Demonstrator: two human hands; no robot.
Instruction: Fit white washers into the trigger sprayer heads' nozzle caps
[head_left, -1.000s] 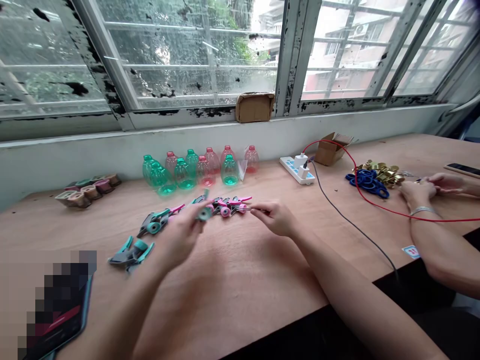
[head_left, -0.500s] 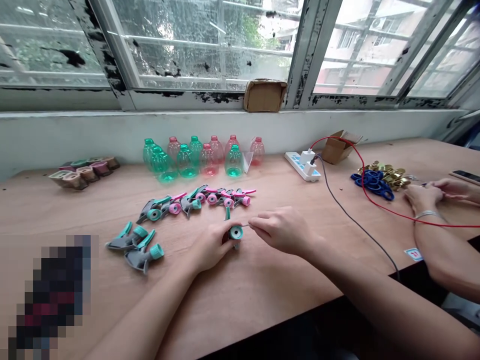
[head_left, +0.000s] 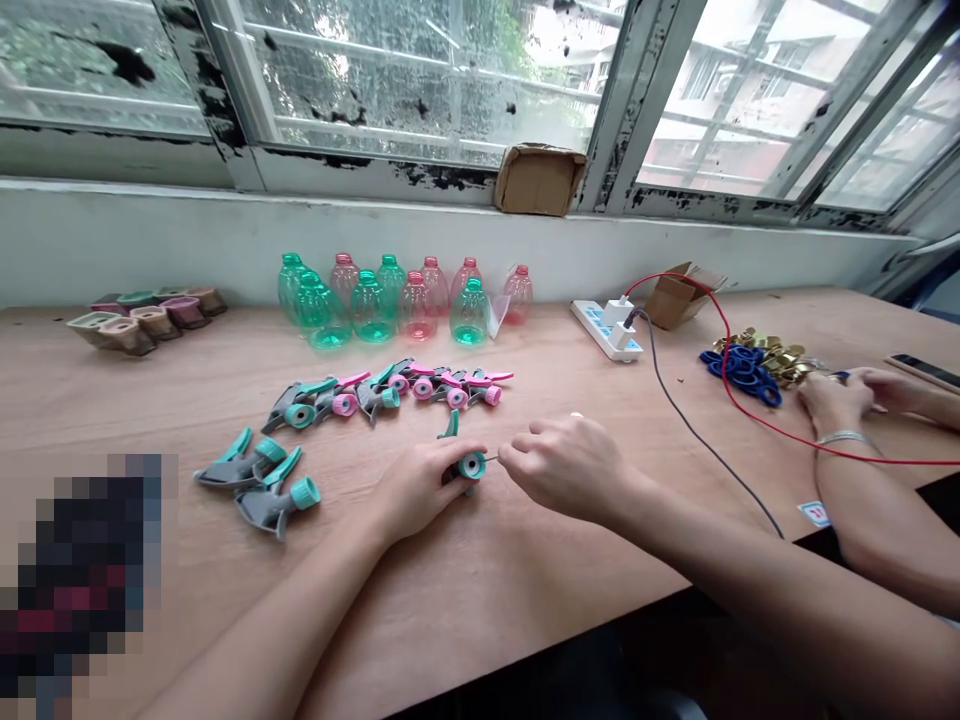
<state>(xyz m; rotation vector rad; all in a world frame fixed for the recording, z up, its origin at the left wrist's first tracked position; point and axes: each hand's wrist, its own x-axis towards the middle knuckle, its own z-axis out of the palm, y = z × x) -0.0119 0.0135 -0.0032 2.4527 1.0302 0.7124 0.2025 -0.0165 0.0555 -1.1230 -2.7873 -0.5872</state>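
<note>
My left hand is closed around a trigger sprayer head, its teal collar facing me and its teal lever pointing up. My right hand is pinched on a thin rod, whose other end meets the side of the teal collar; the rest of the rod is hidden in my fingers. To the left lie two loose grey-and-teal sprayer heads. Beyond my hands runs a row of sprayer heads with pink and teal parts.
Several green and pink clear bottles stand by the wall. Small tinted cups sit at left. A power strip with cables, a carton, blue rings and gold pieces are at right, near another person's hands.
The camera view has tilted and shifted slightly. Both my hands keep their hold, and the sprayer head's lever leans a little more to the left.
</note>
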